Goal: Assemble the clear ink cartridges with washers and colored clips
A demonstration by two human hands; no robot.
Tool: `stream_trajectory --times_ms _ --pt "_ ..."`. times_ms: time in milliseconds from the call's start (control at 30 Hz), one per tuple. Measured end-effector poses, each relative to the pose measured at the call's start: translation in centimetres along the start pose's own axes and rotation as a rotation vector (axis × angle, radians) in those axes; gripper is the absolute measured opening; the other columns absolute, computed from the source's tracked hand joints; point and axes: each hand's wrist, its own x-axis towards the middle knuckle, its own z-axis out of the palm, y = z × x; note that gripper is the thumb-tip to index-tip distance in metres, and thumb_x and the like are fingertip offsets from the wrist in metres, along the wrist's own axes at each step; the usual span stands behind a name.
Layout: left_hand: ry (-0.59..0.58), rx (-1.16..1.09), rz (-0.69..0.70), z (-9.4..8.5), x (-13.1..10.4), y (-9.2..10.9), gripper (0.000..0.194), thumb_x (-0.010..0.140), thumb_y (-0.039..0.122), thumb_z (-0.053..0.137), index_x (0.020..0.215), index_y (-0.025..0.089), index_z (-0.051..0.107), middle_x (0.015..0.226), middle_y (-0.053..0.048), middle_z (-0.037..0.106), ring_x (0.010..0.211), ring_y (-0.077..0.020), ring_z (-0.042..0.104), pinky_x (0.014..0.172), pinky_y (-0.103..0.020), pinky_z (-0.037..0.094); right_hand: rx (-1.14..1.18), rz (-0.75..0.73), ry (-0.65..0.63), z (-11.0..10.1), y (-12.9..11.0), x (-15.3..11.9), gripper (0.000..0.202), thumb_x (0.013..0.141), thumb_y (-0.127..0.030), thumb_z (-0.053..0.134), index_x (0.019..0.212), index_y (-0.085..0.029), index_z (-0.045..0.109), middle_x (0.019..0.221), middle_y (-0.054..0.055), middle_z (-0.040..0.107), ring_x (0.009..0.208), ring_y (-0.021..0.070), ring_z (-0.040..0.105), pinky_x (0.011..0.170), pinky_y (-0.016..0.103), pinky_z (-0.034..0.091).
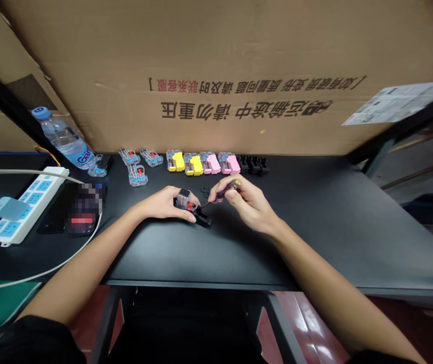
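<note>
My left hand [163, 203] is closed around a small clear plastic device [183, 200] with a dark square top and a red part inside. A black plastic piece [204, 219] sticks out to its right, against the desk. In my right hand [253, 206] is a screwdriver [222, 193] with a dark, partly see-through handle and a yellowish end. Its shaft slopes down to the left, and the tip is at the device, though exact contact is hard to see. Just behind the tip lie several small black rings [205, 191].
Along the back stand clear devices [138, 175], yellow-covered ones [178, 162], pink-covered ones [213, 164] and black parts [257, 167]. To the left are a water bottle [66, 139], a power strip [30, 199], a phone [53, 212] and a white cable [64, 263]. Cardboard [216, 45] rises behind the desk [337, 227].
</note>
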Motion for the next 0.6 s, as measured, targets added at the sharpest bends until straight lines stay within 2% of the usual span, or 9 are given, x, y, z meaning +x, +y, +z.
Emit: stream_trajectory --times_ms 133,333,600 --pt "-0.002 -0.002 -0.012 0.02 -0.03 -0.05 0.053 0.076 0.048 0.094 0.116 0.016 0.081 0.103 -0.006 0.081 0.094 -0.0210 0.073 0.090 -0.032 0.055 -0.028 -0.014 -0.038 0.07 -0.03 -0.01 0.026 0.112 -0.049 0.057 0.111 -0.023 0.064 0.098 0.006 0.078 0.088 0.0185 0.074 0.082 0.034 0.060" --pt "0.002 0.009 -0.014 0.03 0.00 0.02 0.050 0.076 0.047 0.094 0.113 0.015 0.081 0.097 -0.005 0.080 0.088 -0.0197 0.071 0.085 -0.030 0.054 0.013 -0.040 0.040 0.32 -0.28 -0.05 0.028 0.112 -0.050 0.058 0.109 -0.023 0.063 0.096 0.006 0.078 0.086 0.0177 0.073 0.079 0.033 0.059" --pt "0.023 0.010 -0.015 0.09 -0.10 0.03 0.058 0.077 0.050 0.094 0.122 0.016 0.082 0.097 -0.005 0.080 0.086 -0.0194 0.071 0.084 -0.029 0.054 -0.030 -0.041 0.013 0.60 0.02 0.08 0.025 0.112 -0.046 0.059 0.109 -0.022 0.065 0.097 0.006 0.079 0.086 0.0173 0.076 0.081 0.033 0.062"
